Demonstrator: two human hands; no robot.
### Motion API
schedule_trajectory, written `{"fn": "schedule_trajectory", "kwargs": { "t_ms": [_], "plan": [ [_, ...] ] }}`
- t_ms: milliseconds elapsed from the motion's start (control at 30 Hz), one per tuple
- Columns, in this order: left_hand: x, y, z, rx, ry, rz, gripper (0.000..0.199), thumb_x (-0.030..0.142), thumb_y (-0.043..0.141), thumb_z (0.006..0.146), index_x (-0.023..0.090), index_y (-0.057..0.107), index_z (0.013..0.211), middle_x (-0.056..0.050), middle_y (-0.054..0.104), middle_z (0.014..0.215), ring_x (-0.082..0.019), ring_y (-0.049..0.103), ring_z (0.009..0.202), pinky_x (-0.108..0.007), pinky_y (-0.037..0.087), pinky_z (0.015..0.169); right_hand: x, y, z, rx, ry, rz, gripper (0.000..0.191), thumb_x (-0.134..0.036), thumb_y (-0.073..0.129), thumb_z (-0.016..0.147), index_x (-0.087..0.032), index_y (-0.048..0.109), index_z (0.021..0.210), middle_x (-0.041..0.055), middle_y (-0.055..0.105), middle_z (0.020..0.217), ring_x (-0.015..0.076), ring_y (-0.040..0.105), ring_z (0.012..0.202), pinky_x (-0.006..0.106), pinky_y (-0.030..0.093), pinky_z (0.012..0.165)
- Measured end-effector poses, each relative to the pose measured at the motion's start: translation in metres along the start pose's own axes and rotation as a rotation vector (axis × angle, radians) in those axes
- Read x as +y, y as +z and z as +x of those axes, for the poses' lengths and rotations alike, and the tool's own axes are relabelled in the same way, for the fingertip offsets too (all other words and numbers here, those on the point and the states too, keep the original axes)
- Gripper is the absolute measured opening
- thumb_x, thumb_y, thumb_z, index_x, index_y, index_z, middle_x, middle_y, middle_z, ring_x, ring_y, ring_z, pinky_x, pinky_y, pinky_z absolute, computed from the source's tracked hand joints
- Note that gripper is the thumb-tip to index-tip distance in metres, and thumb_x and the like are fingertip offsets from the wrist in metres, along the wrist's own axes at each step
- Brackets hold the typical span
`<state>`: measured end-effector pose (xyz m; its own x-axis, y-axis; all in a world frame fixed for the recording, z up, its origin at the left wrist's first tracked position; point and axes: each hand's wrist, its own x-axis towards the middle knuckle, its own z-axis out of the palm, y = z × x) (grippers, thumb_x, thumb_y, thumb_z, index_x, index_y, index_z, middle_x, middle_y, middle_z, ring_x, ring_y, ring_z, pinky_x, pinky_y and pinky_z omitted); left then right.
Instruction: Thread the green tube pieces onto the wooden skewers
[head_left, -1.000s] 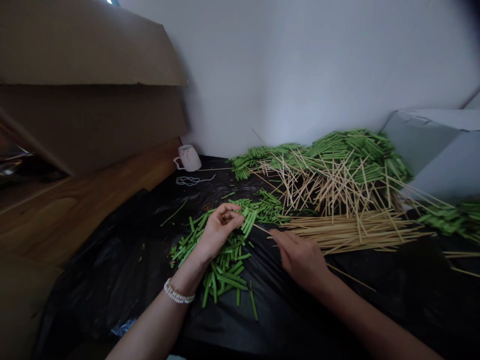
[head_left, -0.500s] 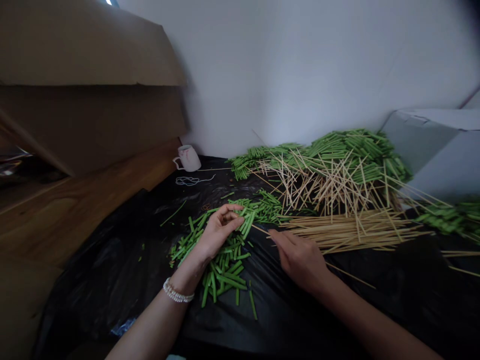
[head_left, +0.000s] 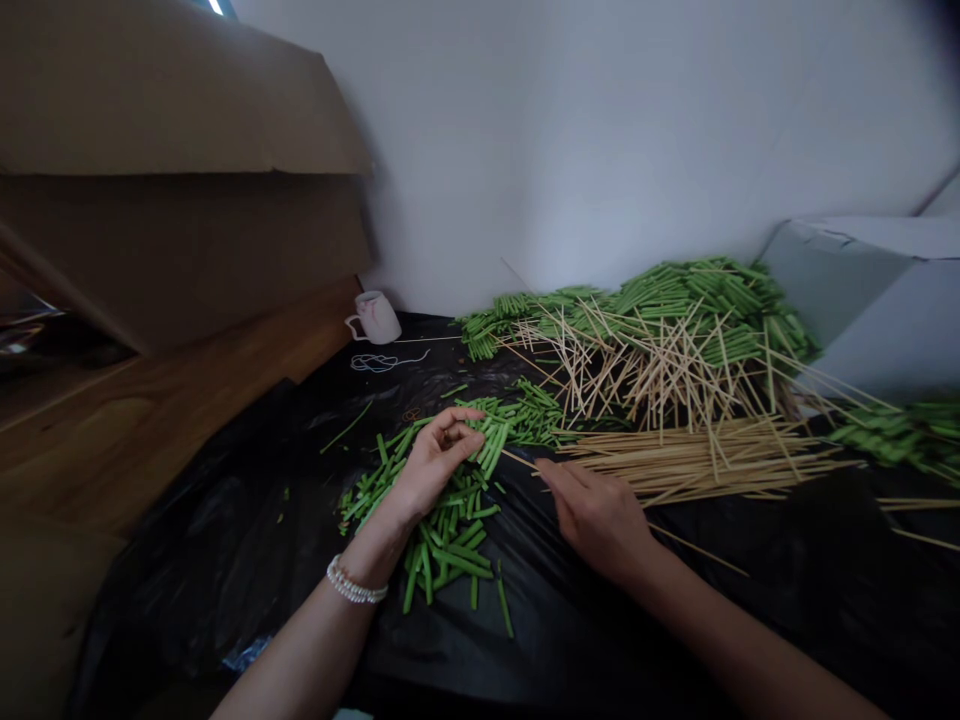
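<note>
Thumb and fingers closed, my left hand (head_left: 435, 462) grips the near end of a short row of cut green stems (head_left: 493, 448), which look like garlic shoots. From that row a thin bamboo skewer (head_left: 519, 459) runs right into the closed fingers of my right hand (head_left: 600, 512). The skewer's other end comes out below my right palm. Loose cut stems (head_left: 457, 555) lie under and around my left hand, which hides part of them. Whether a single stem sits between the left fingertips is too small to tell.
Right of the hands lies a bundle of bare skewers (head_left: 705, 465). Behind it, skewered stems (head_left: 697, 290) are heaped against the wall. A mug (head_left: 377, 318) and white string (head_left: 386, 361) sit at the back left on black plastic sheeting (head_left: 225, 520). Cardboard (head_left: 187, 240) stands left, a pale box (head_left: 862, 290) right.
</note>
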<state>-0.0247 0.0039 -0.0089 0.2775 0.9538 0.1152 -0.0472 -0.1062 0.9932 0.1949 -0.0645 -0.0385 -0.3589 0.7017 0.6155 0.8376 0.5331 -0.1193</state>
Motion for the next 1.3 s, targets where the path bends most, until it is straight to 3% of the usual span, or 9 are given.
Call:
{"fn": "schedule_trajectory", "kwargs": {
  "t_ms": [367, 1000, 1300],
  "plan": [
    [0.0073, 0.0081, -0.0014, 0.054, 0.013, 0.079, 0.035, 0.034, 0.071, 0.077, 0.015, 0.061, 0.105, 0.004, 0.053, 0.064, -0.008, 0.044, 0.055, -0.020, 0.035, 0.056, -0.0018, -0.0027, 0.0018, -0.015, -0.010, -0.028, 0.032, -0.011, 0.040, 0.089, -0.014, 0.063, 0.111, 0.0053, 0.070, 0.085, 0.0123, 0.064, 0.070, 0.022, 0.043, 0.061],
    [0.0081, 0.0045, -0.0028, 0.001, 0.057, 0.043, 0.031, 0.031, 0.071, 0.078, 0.018, 0.062, 0.104, 0.002, 0.058, 0.069, -0.011, 0.052, 0.063, -0.022, 0.040, 0.063, -0.0005, -0.0027, 0.0010, -0.013, 0.011, 0.000, 0.033, -0.011, 0.040, 0.089, -0.015, 0.063, 0.112, 0.0042, 0.069, 0.082, 0.0129, 0.064, 0.070, 0.023, 0.044, 0.063],
    [0.0038, 0.0038, -0.0009, 0.014, 0.009, 0.003, 0.030, 0.034, 0.072, 0.078, 0.017, 0.064, 0.102, 0.002, 0.058, 0.069, -0.009, 0.051, 0.061, -0.021, 0.040, 0.061, -0.0012, -0.0022, 0.0014, 0.007, 0.024, 0.001, 0.032, -0.012, 0.040, 0.090, -0.014, 0.064, 0.112, 0.0048, 0.070, 0.083, 0.0129, 0.065, 0.071, 0.023, 0.045, 0.063]
  ]
}}
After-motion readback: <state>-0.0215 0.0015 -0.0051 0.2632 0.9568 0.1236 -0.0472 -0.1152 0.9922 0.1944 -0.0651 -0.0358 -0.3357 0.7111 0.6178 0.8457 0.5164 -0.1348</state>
